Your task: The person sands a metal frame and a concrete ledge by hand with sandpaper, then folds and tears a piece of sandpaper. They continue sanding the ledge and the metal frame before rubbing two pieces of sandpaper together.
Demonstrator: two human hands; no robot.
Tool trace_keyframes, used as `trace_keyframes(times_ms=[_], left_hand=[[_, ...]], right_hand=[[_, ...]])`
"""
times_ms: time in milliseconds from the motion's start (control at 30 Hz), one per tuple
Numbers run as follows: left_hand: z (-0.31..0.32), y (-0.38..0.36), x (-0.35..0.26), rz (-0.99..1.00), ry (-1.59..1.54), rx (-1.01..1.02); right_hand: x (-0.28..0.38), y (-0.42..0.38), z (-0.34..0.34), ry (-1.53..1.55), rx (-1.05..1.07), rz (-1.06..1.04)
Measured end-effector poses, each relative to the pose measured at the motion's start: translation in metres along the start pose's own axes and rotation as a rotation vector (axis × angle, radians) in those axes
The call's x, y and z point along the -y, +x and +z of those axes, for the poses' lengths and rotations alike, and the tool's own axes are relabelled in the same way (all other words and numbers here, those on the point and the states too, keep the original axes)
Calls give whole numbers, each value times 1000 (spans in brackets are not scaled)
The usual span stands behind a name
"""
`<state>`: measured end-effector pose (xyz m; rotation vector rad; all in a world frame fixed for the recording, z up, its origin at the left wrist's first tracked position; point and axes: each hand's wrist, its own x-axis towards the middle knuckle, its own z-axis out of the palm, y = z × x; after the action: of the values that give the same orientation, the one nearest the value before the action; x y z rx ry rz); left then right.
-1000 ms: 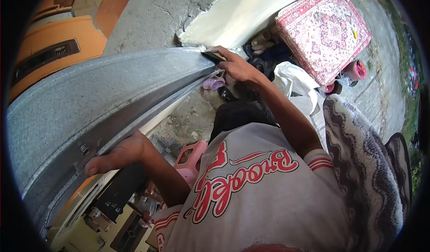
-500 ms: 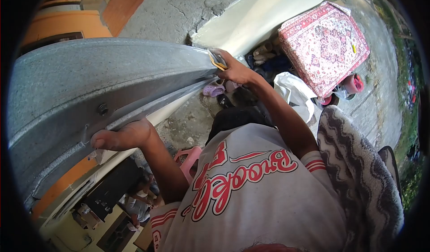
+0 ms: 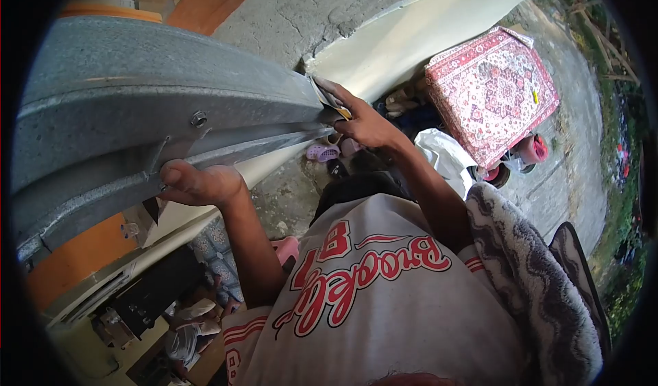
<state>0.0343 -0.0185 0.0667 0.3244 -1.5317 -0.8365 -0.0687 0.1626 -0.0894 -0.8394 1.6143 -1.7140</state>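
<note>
I brace a metal beam (image 3: 157, 60) in both hands, a thin flat strip (image 3: 344, 112) at its far end.
The beam runs across the left of my view; my left hand (image 3: 205, 186) lies at its lower edge, thumb out, fingers hidden, so I cannot tell how far they close. My right hand (image 3: 367, 120) curls at the end, seemingly closed on the strip. I judge this as steadying and handling that end; the next move calls for firm left-side support. The strip is mostly covered, its kind unclear; the beam's near end is cut off.
</note>
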Motion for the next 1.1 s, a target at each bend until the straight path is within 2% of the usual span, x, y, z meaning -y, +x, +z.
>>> trace_keyframes(times_ms=[67,100,167,267,333,467,533,667,733,800,867,1000,1100], left_hand=[[-15,-3,15,42,38,32],[-15,-4,14,48,36,31],[-13,-5,12,32,71,24],[-19,-7,27,119,151,19],[-18,-9,25,117,156,39],[-8,-8,13,83,161,25],[-12,-8,18,97,135,42],[-16,-9,23,110,106,64],[-25,-10,32,149,129,104],[-22,-11,31,222,158,117],[-5,-6,10,235,125,147],[8,-5,5,65,-72,56],[8,2,4,93,-70,120]], right_hand=[[-11,1,-2,-29,-1,4],[-15,2,-2,-11,0,128],[-23,5,-3,10,-2,246],[-24,7,-6,0,10,242],[-6,7,-8,-36,13,77],[3,1,-11,-36,6,32],[-5,3,-13,177,48,198],[-26,6,-10,114,46,335],[-30,5,-8,-42,-1,167],[-52,9,-9,15,47,156],[-37,8,-5,96,36,171],[-28,5,-3,95,84,240],[-31,-2,-2,74,48,281]])
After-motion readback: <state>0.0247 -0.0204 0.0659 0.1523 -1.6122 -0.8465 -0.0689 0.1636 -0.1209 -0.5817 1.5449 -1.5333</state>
